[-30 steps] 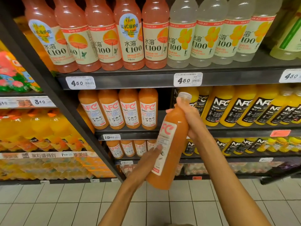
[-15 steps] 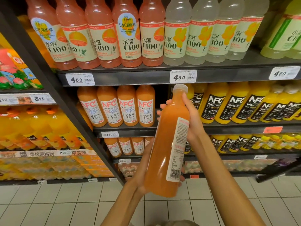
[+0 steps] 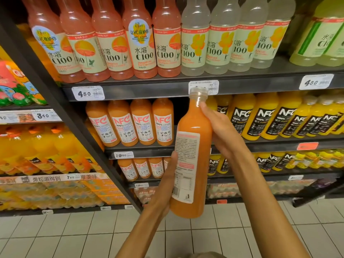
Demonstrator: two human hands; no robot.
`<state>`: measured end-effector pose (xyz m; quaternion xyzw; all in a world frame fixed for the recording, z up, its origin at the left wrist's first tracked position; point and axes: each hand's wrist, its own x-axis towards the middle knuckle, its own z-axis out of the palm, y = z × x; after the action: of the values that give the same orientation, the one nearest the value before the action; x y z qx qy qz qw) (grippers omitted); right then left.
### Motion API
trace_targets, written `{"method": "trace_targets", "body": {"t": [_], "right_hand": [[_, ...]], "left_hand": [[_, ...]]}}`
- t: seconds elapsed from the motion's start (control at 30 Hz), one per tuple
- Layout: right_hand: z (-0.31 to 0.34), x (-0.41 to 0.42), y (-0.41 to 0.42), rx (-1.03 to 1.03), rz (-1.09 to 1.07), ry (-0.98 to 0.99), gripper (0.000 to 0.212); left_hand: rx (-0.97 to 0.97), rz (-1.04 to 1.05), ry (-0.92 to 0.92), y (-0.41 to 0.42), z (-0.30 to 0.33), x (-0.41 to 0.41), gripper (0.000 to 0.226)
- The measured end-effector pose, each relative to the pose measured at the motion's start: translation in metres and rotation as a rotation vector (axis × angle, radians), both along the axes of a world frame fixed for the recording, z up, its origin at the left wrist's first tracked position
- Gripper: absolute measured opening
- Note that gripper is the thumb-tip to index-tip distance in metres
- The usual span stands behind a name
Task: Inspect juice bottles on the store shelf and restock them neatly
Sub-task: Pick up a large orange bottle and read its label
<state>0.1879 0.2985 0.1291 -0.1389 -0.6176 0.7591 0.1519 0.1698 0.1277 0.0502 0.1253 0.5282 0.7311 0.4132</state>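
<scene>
Dark metal shelving (image 3: 141,92) above pale tiled floor (image 3: 74,237).

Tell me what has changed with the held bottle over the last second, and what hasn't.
The orange juice bottle has been turned about its long axis: a second ago its front NFC logo faced the camera, now the back label with small print and barcode does. It has also come more upright. The right hand still grips the neck and the left hand still holds the lower body. The shelved bottles stayed put.
</scene>
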Motion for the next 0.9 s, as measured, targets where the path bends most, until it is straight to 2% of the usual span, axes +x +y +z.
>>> {"method": "trace_targets", "body": {"t": [0.03, 0.1, 0.17, 0.23, 0.37, 0.43, 0.53, 0.6, 0.67, 0.77, 0.9], "right_hand": [[-0.001, 0.001, 0.001, -0.1, 0.048, 0.036, 0.038], [-0.004, 0.0, -0.002, -0.293, 0.113, 0.103, 0.05], [-0.005, -0.003, -0.005, -0.34, 0.122, 0.123, 0.049], [-0.004, -0.003, -0.006, -0.329, 0.123, 0.122, 0.04], [0.008, -0.004, -0.007, -0.131, -0.046, 0.021, 0.035], [0.009, -0.008, -0.008, 0.002, -0.18, -0.054, 0.029], [0.009, -0.011, -0.008, 0.082, -0.19, -0.137, 0.026], [0.006, -0.009, -0.002, 0.13, -0.118, -0.163, 0.035], [0.0, -0.007, 0.004, 0.025, -0.035, -0.143, 0.035], [-0.014, -0.009, 0.007, -0.361, 0.108, -0.072, 0.053], [-0.031, -0.02, 0.008, -0.488, 0.115, -0.125, 0.033]], "left_hand": [[0.023, -0.029, -0.088, -0.002, 0.001, -0.001, 0.051], [0.05, -0.101, -0.229, -0.003, 0.003, 0.0, 0.056], [0.078, -0.157, -0.284, -0.003, 0.003, 0.002, 0.059], [0.044, -0.162, -0.252, -0.003, 0.003, 0.002, 0.062], [-0.102, -0.131, 0.029, -0.006, 0.004, -0.004, 0.087], [-0.118, -0.149, 0.118, -0.004, 0.009, -0.001, 0.082], [-0.125, -0.111, 0.058, -0.002, 0.009, 0.003, 0.056], [-0.099, -0.076, -0.048, -0.006, 0.006, 0.006, 0.051], [-0.054, -0.098, -0.15, -0.012, 0.006, 0.01, 0.054], [0.002, -0.124, -0.278, -0.009, 0.005, 0.014, 0.068], [0.041, -0.126, -0.507, -0.005, 0.003, 0.021, 0.071]]}}
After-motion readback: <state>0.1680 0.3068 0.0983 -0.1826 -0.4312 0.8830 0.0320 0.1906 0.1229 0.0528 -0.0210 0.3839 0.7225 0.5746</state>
